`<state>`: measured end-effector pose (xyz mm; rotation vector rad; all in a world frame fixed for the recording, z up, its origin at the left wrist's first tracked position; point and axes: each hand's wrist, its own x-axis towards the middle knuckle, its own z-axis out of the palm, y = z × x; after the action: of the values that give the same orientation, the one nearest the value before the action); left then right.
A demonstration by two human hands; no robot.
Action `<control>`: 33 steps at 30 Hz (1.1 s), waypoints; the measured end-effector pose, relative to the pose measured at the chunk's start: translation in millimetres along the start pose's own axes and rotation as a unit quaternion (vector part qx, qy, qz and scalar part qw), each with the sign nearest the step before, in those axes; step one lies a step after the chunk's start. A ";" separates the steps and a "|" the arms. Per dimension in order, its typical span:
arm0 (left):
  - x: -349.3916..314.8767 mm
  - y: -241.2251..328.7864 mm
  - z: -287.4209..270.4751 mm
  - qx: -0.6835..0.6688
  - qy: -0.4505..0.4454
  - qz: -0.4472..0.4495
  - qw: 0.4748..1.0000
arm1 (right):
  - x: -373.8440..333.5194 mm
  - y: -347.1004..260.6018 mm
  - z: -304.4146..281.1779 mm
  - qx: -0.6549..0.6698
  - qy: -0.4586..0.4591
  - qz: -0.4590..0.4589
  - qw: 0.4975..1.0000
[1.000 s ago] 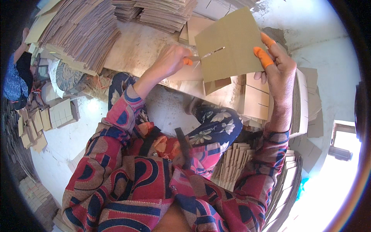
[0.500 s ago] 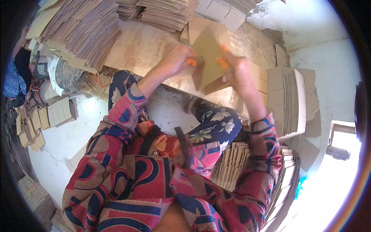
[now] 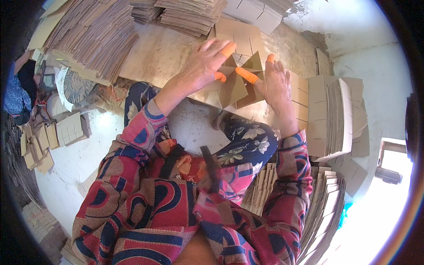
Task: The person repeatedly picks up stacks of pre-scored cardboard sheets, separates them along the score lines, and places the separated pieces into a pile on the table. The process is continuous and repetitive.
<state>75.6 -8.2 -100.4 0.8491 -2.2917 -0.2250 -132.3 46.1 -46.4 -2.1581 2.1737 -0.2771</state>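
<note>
A cardboard divider [image 3: 235,93] of crossed, slotted panels stands on the low wooden board in front of me. My left hand [image 3: 199,67] is at its left side, fingers stretched out, with orange covers on the thumb and index finger. On the divider's right, my right hand [image 3: 277,86] has its fingers apart; its orange-covered thumb reaches over the panels near the crossing, and one fingertip also wears orange. Both hands are open around the divider, thumbs at or touching its panels. Just behind it lies a flat slotted cardboard sheet [image 3: 240,35].
Tall stacks of cardboard sheets [image 3: 95,37] stand at the far left of the wooden board [image 3: 150,55], with another pile [image 3: 190,15] at the back. Slotted sheets [image 3: 338,117] stand bundled on the right. More cardboard strips [image 3: 322,207] stand by my right arm. Loose pieces [image 3: 44,137] lie left.
The held cardboard panel has come down into the crossed divider. My hands have gone from closed grips to spread fingers, and the divider's crossing panels now show between them.
</note>
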 end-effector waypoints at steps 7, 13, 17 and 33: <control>9.0 -17.5 11.4 0.109 -0.082 0.095 0.986 | -17.0 -3.2 15.1 -0.001 -0.006 -0.083 0.997; 8.1 -18.8 2.8 -0.116 -0.202 0.008 0.972 | -30.3 16.6 16.9 0.128 -0.006 -0.126 0.984; 4.5 -22.1 1.9 -0.214 -0.164 0.017 0.963 | -41.1 18.7 14.9 0.143 0.063 -0.191 0.969; 38.8 63.4 -108.0 0.121 0.036 0.252 0.960 | -72.0 -19.0 -72.5 -0.151 0.398 -0.241 0.872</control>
<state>91.3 23.6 25.8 0.3519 -2.4081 0.3125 -125.2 123.8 22.4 -3.1837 2.0098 -1.0957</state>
